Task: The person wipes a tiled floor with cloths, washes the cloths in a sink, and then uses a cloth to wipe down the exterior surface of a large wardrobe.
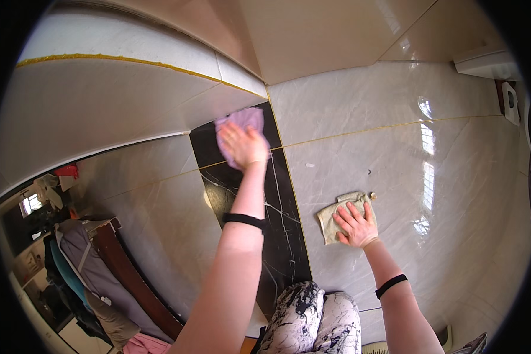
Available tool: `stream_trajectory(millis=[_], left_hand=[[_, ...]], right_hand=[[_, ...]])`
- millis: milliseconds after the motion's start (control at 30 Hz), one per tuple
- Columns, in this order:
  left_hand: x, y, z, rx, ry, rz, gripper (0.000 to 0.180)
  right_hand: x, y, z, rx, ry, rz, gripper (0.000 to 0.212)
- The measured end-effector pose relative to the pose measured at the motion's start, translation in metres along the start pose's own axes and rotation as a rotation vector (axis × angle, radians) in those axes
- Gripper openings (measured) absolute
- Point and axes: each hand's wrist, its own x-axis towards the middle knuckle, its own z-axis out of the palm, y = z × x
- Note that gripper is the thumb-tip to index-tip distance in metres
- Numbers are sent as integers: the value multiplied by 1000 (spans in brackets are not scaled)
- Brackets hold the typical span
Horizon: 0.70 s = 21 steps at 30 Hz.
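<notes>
My left hand [245, 147] presses flat on a purple cloth [223, 127], its fingers stretched out. That cloth lies on the black marbled floor strip [280, 194], close to the corner where the walls meet. Off to the right, my right hand [357, 227] rests with spread fingers on a folded yellowish-green cloth [330, 219] on the grey tiled floor [407, 230]. Both palms hide part of the cloth beneath them. Near the far right edge of the greenish cloth sits a small light-brown object [373, 195], too small to name.
A wall with a white ledge [141, 79] and yellow trim runs along the upper left. Beige panels [312, 35] stand ahead. White and dark bits [310, 165] lie on the floor. At lower left is a wooden-framed piece of furniture [127, 268] with clothes. My patterned knees [298, 312] are below.
</notes>
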Motion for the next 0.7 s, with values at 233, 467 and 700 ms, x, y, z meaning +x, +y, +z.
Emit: stream_trajectory(millis=[233,467,700], left_hand=[[-56,73,-9,-135,-39,621,67],[-46,-84,2,-10,20,466,66],[-126,-148,10,40,21,-118,71]], right_hand=[[0,-2,1,13,-12,-1,67],[-16,-14,5,25,-3,98,63],[-145,-40,31,49,-92,372,63]])
